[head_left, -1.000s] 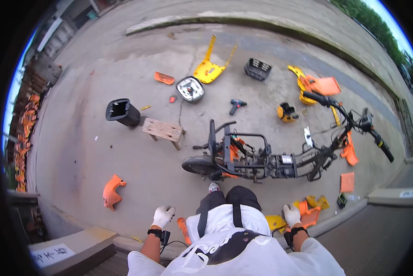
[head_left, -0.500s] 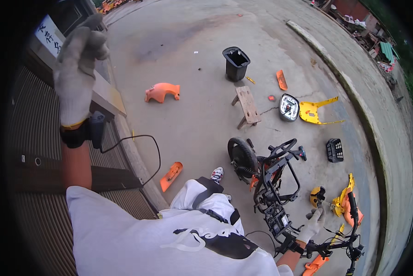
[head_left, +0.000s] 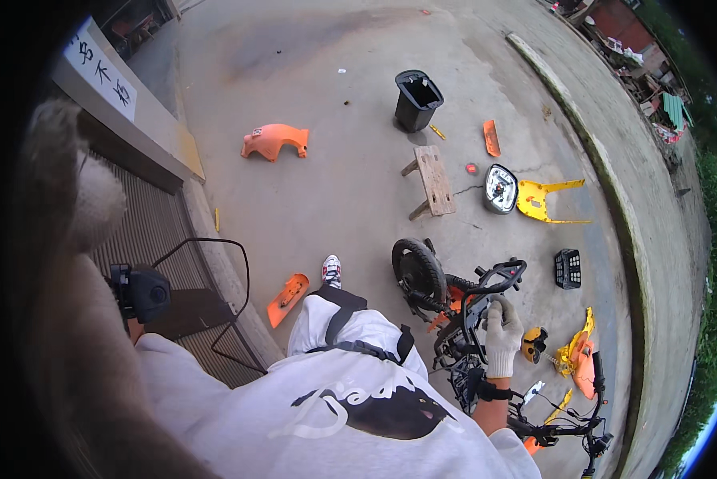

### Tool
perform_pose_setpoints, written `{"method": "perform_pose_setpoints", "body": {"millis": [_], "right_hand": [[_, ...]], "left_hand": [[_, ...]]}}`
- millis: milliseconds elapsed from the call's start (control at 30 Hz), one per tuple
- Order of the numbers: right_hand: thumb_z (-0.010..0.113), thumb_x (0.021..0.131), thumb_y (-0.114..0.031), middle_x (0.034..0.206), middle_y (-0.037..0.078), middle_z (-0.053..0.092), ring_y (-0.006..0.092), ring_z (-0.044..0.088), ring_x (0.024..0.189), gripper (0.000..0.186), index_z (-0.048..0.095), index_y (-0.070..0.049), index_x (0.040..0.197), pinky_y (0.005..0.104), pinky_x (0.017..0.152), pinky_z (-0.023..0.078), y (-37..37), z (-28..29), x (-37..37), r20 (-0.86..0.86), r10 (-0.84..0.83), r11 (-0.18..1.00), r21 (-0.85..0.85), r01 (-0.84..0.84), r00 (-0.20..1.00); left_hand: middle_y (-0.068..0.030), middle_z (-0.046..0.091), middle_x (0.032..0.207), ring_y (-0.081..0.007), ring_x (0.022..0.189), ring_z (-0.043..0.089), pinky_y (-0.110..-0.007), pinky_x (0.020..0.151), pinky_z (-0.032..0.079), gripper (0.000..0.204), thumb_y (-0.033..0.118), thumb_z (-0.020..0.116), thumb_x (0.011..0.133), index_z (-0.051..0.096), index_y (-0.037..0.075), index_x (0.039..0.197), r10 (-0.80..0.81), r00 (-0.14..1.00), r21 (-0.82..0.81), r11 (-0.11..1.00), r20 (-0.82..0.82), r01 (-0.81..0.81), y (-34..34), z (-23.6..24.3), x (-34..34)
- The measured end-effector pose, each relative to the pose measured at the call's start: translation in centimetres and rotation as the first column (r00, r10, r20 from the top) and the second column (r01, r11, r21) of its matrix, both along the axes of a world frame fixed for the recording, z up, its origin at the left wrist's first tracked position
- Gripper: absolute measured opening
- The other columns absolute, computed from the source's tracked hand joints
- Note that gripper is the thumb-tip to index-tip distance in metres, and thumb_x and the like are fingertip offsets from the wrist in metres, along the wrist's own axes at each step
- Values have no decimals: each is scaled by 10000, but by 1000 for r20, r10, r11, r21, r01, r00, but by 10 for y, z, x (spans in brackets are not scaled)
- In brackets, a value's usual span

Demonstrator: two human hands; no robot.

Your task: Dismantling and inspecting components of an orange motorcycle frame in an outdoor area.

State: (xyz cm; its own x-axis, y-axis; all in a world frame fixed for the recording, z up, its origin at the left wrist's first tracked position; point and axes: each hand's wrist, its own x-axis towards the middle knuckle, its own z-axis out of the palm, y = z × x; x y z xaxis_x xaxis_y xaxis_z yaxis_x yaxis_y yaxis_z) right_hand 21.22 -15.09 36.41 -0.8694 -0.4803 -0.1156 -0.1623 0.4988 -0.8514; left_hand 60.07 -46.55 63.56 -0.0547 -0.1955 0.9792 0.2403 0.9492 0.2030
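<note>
A partly stripped electric scooter [head_left: 458, 355] with a bare black frame stands to my right. Its rear wheel [head_left: 419, 273] points away from me, and its handlebar [head_left: 596, 415] lies at the lower right. My right hand [head_left: 502, 339], in a pale work glove, is beside the black rear rail [head_left: 498, 281], its fingers curled in. What they hold, if anything, is hidden. My left hand [head_left: 96, 203], also gloved, is raised very close at the left edge, so blurred that its fingers cannot be made out. A black device [head_left: 146, 289] with a cable is at my left wrist.
Around the scooter lie orange panels [head_left: 275, 142] [head_left: 288, 300], a yellow bracket [head_left: 538, 201], a headlight [head_left: 500, 189], a black basket [head_left: 568, 269] and a yellow helmet [head_left: 534, 344]. A wooden bench [head_left: 434, 180] and black bin [head_left: 417, 104] stand ahead. A shutter wall [head_left: 146, 231] runs along the left.
My right hand has moved from near the handlebar back to the rear rail, its fingers now more curled. My left hand has come closer and blurred. My view has shifted slightly.
</note>
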Motion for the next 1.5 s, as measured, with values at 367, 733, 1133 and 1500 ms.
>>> {"method": "perform_pose_setpoints", "body": {"millis": [367, 733, 1133, 1500], "right_hand": [[586, 955, -306, 792, 93, 709, 167, 654, 682, 347, 719, -12, 1083, 315, 639, 504, -69, -107, 17, 21, -235, 902, 377, 210, 972], [558, 899, -213, 621, 86, 642, 174, 566, 455, 282, 726, 14, 907, 326, 423, 439, -15, -143, 61, 335, -657, 723, 534, 439, 675], [640, 892, -302, 773, 159, 716, 253, 688, 743, 356, 744, 28, 974, 388, 719, 517, -103, -200, -14, 179, -549, 747, 543, 383, 817], [555, 962, -256, 683, 33, 610, 118, 554, 504, 281, 678, -4, 988, 291, 462, 459, -171, -177, -75, 398, -564, 823, 200, 531, 724]], "left_hand": [[-145, 688, 1033, -199, 897, 660, -353, 834, 518, 333, 151, 596, 984, 600, -46, 1252, -273, 960, 5, 962, -66, 274, -183, -19, -46], [-144, 685, 961, -185, 804, 650, -346, 739, 529, 340, 129, 619, 965, 584, -55, 1248, -381, 910, 27, 920, -164, 390, -259, -30, -105], [-143, 681, 881, -170, 703, 640, -339, 635, 541, 353, 105, 645, 945, 568, -65, 1244, -382, 911, 35, 920, -156, 391, -275, -25, -183], [-109, 718, 916, -176, 770, 688, -293, 718, 546, 293, 27, 595, 901, 662, 33, 1186, -433, 443, 484, 875, 785, -1, -292, -156, -323]]}}
